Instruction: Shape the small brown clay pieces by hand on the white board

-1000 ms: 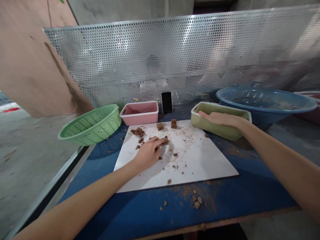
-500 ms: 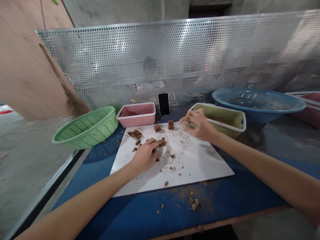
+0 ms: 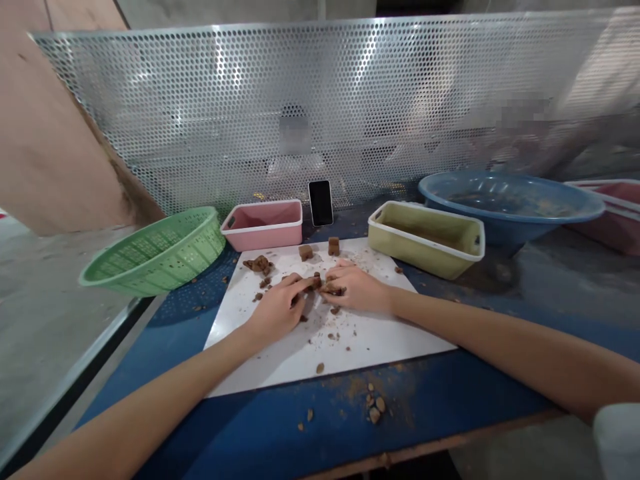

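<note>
My left hand (image 3: 283,305) rests on the white board (image 3: 260,370), its fingertips closed on a small brown clay lump (image 3: 316,281). Facing it, my right hand (image 3: 360,289) has its fingers curled over brown clay crumbs (image 3: 332,291) right beside that lump; the fingers partly hide what they hold. Behind the hands stand two little brown clay blocks, a low block (image 3: 306,253) and a taller notched block (image 3: 333,246). A larger rough clay clump (image 3: 259,265) lies at the board's back left, with crumbs scattered about.
Along the back are a green basket (image 3: 150,263), a pink box (image 3: 265,236), a phone (image 3: 321,203) standing upright, an olive-green box (image 3: 415,252) and a blue basin (image 3: 510,213). A perforated metal panel (image 3: 340,100) rises behind. Small stones (image 3: 375,412) lie at the table's front edge.
My right hand has come left and down from beside the olive-green box to the board, next to my left hand. The left hand stays on its lump. The view has shifted slightly.
</note>
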The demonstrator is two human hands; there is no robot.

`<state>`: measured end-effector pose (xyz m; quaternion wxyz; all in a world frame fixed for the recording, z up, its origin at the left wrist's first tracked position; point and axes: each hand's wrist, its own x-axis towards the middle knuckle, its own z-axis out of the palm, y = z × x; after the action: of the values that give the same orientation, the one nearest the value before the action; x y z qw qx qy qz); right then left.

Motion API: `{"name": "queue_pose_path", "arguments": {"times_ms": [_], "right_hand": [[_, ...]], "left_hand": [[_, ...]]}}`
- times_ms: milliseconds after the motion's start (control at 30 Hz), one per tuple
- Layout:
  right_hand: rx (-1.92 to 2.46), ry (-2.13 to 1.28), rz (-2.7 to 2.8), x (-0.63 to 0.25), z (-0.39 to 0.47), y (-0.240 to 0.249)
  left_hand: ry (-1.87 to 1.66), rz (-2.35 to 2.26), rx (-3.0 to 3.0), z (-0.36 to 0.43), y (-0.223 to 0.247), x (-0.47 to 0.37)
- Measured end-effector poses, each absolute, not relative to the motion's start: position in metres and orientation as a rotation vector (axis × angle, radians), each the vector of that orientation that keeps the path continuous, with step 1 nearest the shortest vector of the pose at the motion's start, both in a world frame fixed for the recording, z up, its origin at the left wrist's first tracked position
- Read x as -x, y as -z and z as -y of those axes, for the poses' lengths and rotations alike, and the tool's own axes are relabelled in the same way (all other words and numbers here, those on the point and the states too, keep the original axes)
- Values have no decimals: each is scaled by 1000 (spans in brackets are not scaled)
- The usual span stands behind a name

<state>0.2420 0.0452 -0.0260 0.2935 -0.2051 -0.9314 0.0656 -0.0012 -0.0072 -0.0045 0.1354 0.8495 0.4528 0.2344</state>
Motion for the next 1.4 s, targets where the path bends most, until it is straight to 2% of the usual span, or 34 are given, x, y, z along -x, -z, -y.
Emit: {"name": "queue_pose_path", "arguments": {"times_ms": [1400], "right_hand": [[537, -25, 2341, -242, -42, 25]], "left_hand": [[-744, -1309, -2478, 7, 7, 3]]}}
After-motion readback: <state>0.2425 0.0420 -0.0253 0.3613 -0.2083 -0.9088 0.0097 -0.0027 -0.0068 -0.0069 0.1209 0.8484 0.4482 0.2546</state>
